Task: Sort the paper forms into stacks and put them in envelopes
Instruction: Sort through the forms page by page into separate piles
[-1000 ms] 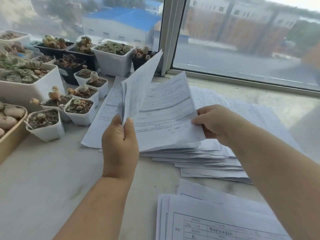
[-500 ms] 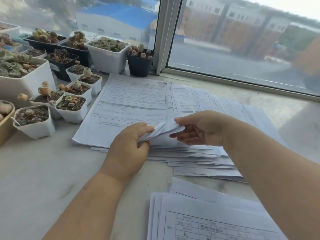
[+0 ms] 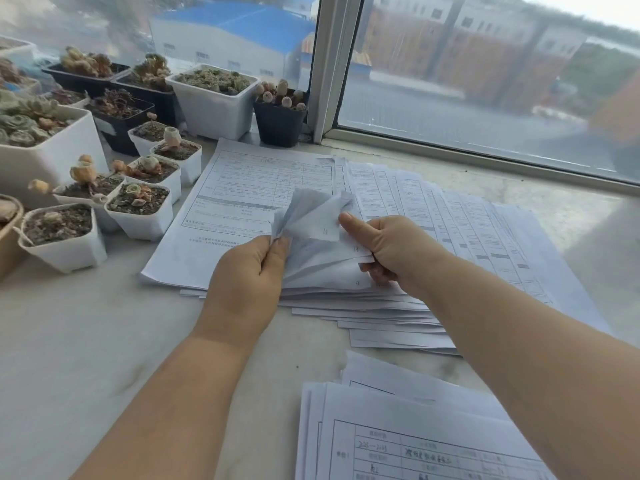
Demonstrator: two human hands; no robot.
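**Fanning form corners on the marble sill**

Stretching from 9 o'clock to 3 o'clock, the marble windowsill (image 3: 86, 358) carries everything. The window (image 3: 485, 81) runs along 12 o'clock.

At centre lies the fanned stack of forms (image 3: 467, 223), its sheets staggered step by step toward 4 o'clock; each sheet's long axis runs roughly from 6 to 12 o'clock, and the print reads upside down from the camera. Overlapping its 9 o'clock side lies the left sheet (image 3: 249, 188), flat, long axis tilted toward 1 o'clock. A second pile of forms (image 3: 398, 438) sits at 5 o'clock, well apart from the fan, print facing the camera.

Succulent pots (image 3: 211, 98) crowd the 10 o'clock corner, the nearest ones just beside the left sheet.

The left hand (image 3: 249, 278) pinches lifted corners (image 3: 311, 216) between thumb and fingers. The right hand (image 3: 391, 251) grips the same bundle's lower right edge, thumb on top pointing toward 10 o'clock, fingers curled beneath.

1 second ago the left hand held 1 sheet upright; that sheet now lies flat at the left. Half a second ago the corners were barely raised; now they stand higher and splay, showing handwritten numbers.
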